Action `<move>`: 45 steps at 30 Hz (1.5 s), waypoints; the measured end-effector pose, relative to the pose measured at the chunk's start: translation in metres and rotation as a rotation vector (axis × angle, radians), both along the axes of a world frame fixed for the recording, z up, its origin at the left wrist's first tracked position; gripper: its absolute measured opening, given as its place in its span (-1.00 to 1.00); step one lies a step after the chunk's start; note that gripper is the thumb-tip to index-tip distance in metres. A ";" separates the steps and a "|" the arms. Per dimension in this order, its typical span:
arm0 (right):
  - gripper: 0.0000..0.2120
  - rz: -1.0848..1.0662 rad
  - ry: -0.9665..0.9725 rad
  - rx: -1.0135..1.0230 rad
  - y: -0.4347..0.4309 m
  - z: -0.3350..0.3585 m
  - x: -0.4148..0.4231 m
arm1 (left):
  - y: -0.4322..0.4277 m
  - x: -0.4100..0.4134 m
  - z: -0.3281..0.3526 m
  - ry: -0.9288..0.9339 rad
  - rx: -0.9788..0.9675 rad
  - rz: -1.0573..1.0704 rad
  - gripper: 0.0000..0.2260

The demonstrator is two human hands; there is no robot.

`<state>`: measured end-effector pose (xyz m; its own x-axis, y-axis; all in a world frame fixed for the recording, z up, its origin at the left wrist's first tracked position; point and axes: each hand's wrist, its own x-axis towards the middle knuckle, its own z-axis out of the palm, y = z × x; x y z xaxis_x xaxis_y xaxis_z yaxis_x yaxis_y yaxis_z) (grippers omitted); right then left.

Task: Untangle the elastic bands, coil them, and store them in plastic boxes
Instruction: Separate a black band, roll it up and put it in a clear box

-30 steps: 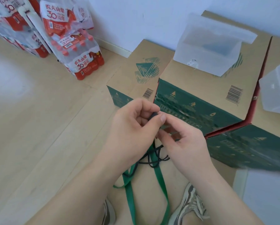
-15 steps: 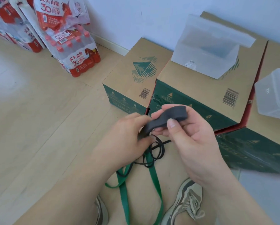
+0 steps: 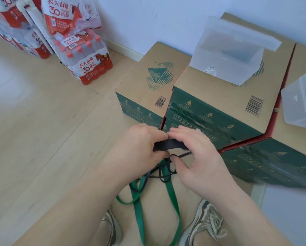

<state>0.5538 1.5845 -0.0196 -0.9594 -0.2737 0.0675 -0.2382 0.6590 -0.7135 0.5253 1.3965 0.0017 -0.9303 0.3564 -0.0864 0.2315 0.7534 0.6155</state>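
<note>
black band (image 3: 168, 145) gripped by left hand (image 3: 141, 150); right hand (image 3: 200, 157) pinches it too.

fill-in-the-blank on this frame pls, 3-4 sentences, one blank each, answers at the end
1. Both hands grip a flat band whose colour is ____.
2. The loose band trailing to the floor between the shoes is ____.
3. The open plastic box with its lid raised stands on top of a ____ box.
4. The packs of bottled water stand on the floor to the person's ____.

Missing words: black; green; cardboard; left
</note>
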 end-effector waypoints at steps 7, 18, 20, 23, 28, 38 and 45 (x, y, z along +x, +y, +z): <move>-0.70 -0.112 -0.178 -0.226 0.002 0.015 -0.003 | -0.007 0.000 0.010 0.090 0.180 0.111 -0.69; -0.84 0.023 -0.155 -0.178 -0.002 0.032 0.001 | -0.013 0.004 -0.019 -0.072 0.000 -0.007 -0.80; -0.81 -0.030 -0.145 -0.287 0.004 0.041 0.002 | -0.014 0.005 -0.028 -0.192 -0.073 -0.018 -0.86; -0.79 -0.162 -0.166 -0.441 0.018 0.043 0.005 | -0.016 0.006 -0.033 -0.270 -0.188 -0.005 -0.86; -0.84 -0.260 -0.136 0.061 0.053 0.015 0.003 | -0.027 0.005 -0.017 -0.205 -0.039 0.158 -0.86; -0.31 -0.115 -0.436 -0.071 0.034 0.003 0.004 | 0.005 0.021 0.003 0.051 0.214 0.027 -0.79; -0.67 -0.097 -0.170 -0.252 0.028 0.013 0.002 | 0.012 0.021 0.003 0.133 0.226 -0.024 -0.90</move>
